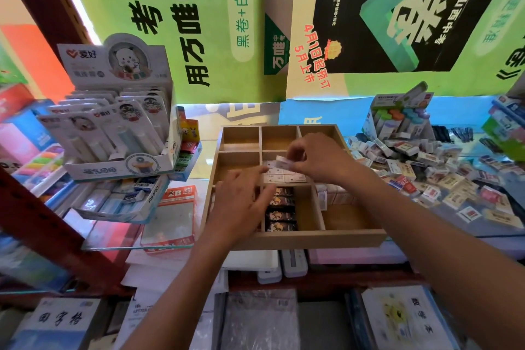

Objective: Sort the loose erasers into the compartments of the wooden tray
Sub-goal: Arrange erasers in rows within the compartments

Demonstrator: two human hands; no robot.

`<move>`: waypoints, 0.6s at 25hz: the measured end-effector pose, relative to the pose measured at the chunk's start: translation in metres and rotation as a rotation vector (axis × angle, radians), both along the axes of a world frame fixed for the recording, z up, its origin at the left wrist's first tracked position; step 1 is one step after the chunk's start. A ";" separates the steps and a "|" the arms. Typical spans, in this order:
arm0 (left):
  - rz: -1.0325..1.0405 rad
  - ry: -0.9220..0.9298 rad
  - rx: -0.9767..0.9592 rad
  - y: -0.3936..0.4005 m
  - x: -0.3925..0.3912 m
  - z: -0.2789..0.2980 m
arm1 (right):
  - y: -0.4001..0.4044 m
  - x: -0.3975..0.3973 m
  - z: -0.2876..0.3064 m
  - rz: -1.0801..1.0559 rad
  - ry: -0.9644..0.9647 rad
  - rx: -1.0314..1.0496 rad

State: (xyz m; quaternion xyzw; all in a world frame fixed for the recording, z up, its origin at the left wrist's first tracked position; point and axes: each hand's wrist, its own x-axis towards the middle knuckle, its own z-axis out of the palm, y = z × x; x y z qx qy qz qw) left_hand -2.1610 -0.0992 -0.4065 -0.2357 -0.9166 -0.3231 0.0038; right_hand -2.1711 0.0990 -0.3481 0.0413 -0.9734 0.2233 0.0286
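A wooden tray (309,237) with several compartments lies in front of me on the shelf. My right hand (318,159) pinches a white eraser (284,163) above the middle compartment, where several white erasers (279,176) lie in rows. My left hand (241,202) hovers over the tray's left side with its fingers spread and relaxed, the fingertips near those white erasers. Dark-wrapped erasers (279,210) fill a column in the front middle compartment. More boxed erasers (336,193) stand in the compartment to the right. A heap of loose erasers (426,173) lies right of the tray.
A white display box of carded correction tapes (113,122) stands at the left. Below it sit a box of blue erasers (122,199) and a 2B box (176,213). A box of pastel items (397,119) stands behind the heap. Notebooks (406,318) lie on the lower shelf.
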 end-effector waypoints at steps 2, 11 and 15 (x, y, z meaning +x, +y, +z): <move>-0.035 0.165 -0.267 0.008 0.004 -0.001 | 0.013 -0.002 -0.004 0.026 -0.102 0.183; -0.115 0.177 -0.490 0.014 0.000 0.001 | 0.012 -0.006 -0.005 0.136 -0.184 0.348; -0.120 0.149 -0.482 0.013 0.001 0.002 | 0.013 -0.003 -0.009 0.128 -0.192 0.318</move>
